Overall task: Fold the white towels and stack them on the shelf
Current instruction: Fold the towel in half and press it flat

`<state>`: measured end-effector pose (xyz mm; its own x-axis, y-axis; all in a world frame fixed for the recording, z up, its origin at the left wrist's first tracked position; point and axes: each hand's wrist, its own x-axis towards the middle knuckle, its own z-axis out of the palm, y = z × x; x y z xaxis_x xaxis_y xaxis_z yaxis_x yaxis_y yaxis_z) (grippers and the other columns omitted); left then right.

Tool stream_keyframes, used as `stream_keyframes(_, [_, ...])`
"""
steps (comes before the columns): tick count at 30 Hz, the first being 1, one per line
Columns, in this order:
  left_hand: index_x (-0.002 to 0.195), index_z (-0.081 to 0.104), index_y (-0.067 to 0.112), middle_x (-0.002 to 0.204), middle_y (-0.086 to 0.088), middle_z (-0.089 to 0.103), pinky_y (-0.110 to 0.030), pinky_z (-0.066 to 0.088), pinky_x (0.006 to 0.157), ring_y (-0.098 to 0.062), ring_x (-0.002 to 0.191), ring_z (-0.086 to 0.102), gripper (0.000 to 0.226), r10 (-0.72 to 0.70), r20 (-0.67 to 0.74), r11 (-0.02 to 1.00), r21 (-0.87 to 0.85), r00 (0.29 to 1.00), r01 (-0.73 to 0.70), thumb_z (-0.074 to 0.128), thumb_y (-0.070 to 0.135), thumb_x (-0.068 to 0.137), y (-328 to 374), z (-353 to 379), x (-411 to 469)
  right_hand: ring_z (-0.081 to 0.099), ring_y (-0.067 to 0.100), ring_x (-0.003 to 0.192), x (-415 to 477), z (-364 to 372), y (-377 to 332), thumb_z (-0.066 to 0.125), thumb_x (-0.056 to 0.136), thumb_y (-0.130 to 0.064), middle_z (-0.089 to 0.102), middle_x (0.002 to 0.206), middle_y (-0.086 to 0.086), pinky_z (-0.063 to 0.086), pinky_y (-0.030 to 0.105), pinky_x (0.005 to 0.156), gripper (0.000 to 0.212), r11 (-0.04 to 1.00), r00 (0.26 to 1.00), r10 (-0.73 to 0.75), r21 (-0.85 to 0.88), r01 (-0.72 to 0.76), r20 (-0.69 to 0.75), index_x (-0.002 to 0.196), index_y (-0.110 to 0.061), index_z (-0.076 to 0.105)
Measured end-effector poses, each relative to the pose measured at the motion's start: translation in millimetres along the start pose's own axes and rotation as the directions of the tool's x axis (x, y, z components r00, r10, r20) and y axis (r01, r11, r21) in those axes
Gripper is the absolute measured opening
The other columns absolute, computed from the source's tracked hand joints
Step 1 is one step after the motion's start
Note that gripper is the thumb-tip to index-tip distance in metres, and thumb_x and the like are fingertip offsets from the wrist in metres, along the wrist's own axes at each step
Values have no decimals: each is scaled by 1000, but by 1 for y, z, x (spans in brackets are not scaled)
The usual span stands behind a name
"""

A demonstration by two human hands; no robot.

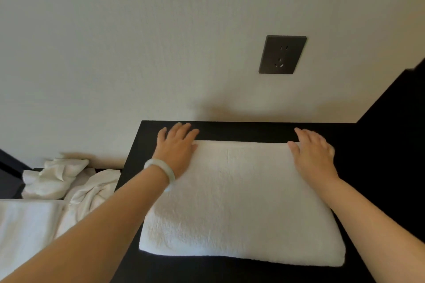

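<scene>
A folded white towel (241, 200) lies flat on the black shelf top (230, 130). My left hand (178, 147) rests with straight fingers on the towel's far left corner, fingertips reaching onto the black surface. A pale bangle sits on that wrist. My right hand (314, 154) lies flat on the far right corner of the towel, fingers straight. Neither hand grips the cloth.
Crumpled white towels (59, 179) lie in a heap to the left, below the shelf top, beside a flat white cloth (25, 225). A dark wall socket (282, 54) sits on the pale wall behind. A black panel (400, 122) rises at the right.
</scene>
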<state>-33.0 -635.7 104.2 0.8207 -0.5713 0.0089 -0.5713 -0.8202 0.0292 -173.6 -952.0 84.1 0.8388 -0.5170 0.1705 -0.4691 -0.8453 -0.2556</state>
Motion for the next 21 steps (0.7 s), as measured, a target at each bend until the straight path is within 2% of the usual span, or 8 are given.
stream_keyframes(3, [154, 4, 39, 164, 6, 6, -60, 3, 118, -22, 151, -1, 63, 58, 107, 996, -74, 993, -51, 5, 61, 95, 6, 16, -25, 12, 21, 152, -29, 9, -4, 8, 100, -61, 22, 163, 1, 9, 48, 119, 65, 981, 981, -155, -96, 166, 115, 155, -29, 21])
stream_keyframes(6, [153, -4, 42, 164, 9, -4, -62, 7, 118, -23, 151, -7, 66, -93, 229, 961, -234, 969, 147, 14, 66, 95, -2, 23, -30, -8, 13, 152, -34, 18, 0, 4, 90, -73, 0, 167, -7, 9, 48, 123, 77, 999, 953, -38, -2, 40, 300, 157, -36, 2])
stream_keyframes(9, [154, -10, 38, 164, 5, -13, -64, 2, 117, -31, 150, -12, 67, -190, 267, 970, -100, 945, 223, 11, 65, 96, 2, 11, -24, -16, 21, 151, -27, 8, -9, 4, 92, -70, -7, 167, -3, -6, 55, 121, 76, 995, 955, 28, -98, 1, 296, 157, -32, -3])
stream_keyframes(11, [151, -18, 37, 161, 2, -23, -67, -5, 114, -35, 148, -19, 68, -176, 177, 984, 19, 968, 175, -2, 67, 92, 20, 9, -33, -16, 24, 150, -41, 3, -22, -3, 93, -70, -5, 166, -1, -16, 55, 117, 74, 984, 985, -30, -167, 59, 170, 156, -32, -6])
stream_keyframes(13, [145, -27, 42, 156, 5, -34, -65, -12, 110, -34, 145, -27, 69, -57, 95, 998, 7, 994, 56, -19, 71, 83, 46, 15, -60, -13, 19, 149, -77, 3, -38, -3, 95, -70, -2, 165, -6, -24, 49, 115, 67, 975, 986, -134, -166, 149, 94, 155, -41, -10])
stream_keyframes(17, [142, -34, 46, 152, 13, -41, -65, -14, 113, -23, 142, -36, 66, 73, 182, 995, -79, 981, -60, -17, 71, 83, 69, 34, -103, -35, 8, 141, -122, 17, -42, -14, 86, -71, -31, 158, -14, -33, 41, 111, 62, 965, 934, -172, -136, 223, 314, 135, -48, -45])
stream_keyframes(19, [144, -33, 42, 153, 12, -39, -63, -12, 115, -21, 142, -36, 67, 73, 194, 996, -66, 978, -61, -12, 68, 85, 64, 33, -100, -36, 6, 140, -117, 15, -37, -8, 87, -69, -36, 154, -15, -30, 41, 113, 63, 968, 919, -176, -108, 227, 354, 132, -49, -46])
stream_keyframes(21, [147, -28, 42, 155, 11, -37, -61, -12, 116, -20, 143, -34, 69, 58, 215, 996, -76, 975, -42, -6, 67, 87, 60, 28, -97, -32, 3, 140, -112, 13, -33, 0, 88, -67, -28, 159, -14, -26, 40, 114, 64, 970, 914, -197, -62, 234, 355, 141, -50, -33])
